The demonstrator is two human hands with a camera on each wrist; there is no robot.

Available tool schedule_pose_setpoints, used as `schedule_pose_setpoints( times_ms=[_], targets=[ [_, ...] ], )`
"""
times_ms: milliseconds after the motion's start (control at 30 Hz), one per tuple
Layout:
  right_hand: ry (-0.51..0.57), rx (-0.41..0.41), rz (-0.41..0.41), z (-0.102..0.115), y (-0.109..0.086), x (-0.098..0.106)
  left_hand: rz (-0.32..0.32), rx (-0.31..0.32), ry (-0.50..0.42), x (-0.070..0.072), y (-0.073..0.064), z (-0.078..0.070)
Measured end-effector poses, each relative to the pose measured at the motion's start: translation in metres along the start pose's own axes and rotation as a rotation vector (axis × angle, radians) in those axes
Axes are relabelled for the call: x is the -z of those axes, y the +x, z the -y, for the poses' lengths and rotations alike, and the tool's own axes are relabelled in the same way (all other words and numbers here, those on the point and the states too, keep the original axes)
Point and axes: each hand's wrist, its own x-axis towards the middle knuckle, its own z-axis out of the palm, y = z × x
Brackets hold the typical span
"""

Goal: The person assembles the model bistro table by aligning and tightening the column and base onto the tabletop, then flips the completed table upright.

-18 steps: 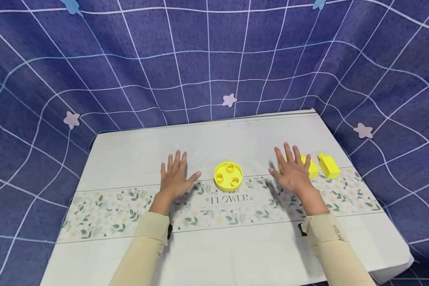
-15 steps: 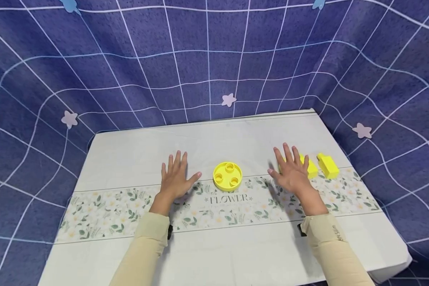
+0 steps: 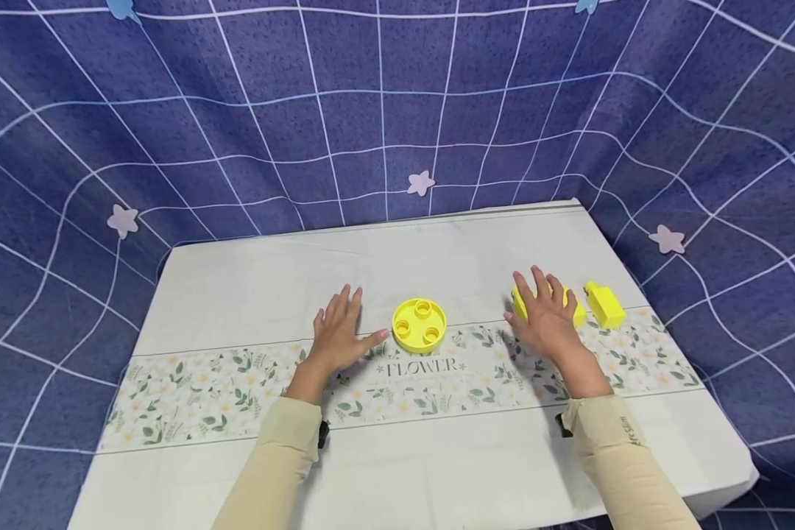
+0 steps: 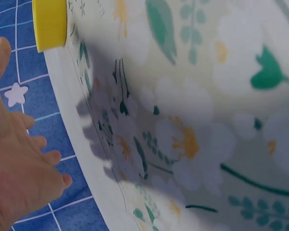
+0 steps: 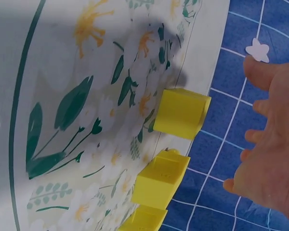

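Left hand (image 3: 338,337) has shifted right; its thumb is now just beside the yellow three-socket dish (image 3: 416,322), mid-desk (image 3: 397,478). Right hand (image 3: 548,320) hovers by three yellow blocks (image 5: 156,187), right. Both: fingers spread, empty; likely approach stage.

both arms (image 3: 265,471) extend forward, left grip (image 3: 334,340) and right grip (image 3: 548,320) palm-down, thumbs (image 3: 374,340) out

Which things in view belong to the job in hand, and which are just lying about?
Probably the job:
yellow, round, plastic-looking tray with three raised rings, near the left hand
three yellow, boxy, plastic-looking blocks near the right hand

Probably surroundings:
white rectangular flower-banded cloth
blue grid-patterned fabric curtain with stars
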Motion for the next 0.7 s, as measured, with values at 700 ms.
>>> schedule_pose_setpoints(
  times_ms=[700],
  targets=[
    [-0.082, 0.025, -0.092, -0.013, 0.001, 0.009, 0.052, -0.026, -0.07, -0.016, -0.001, -0.011]
  ],
)
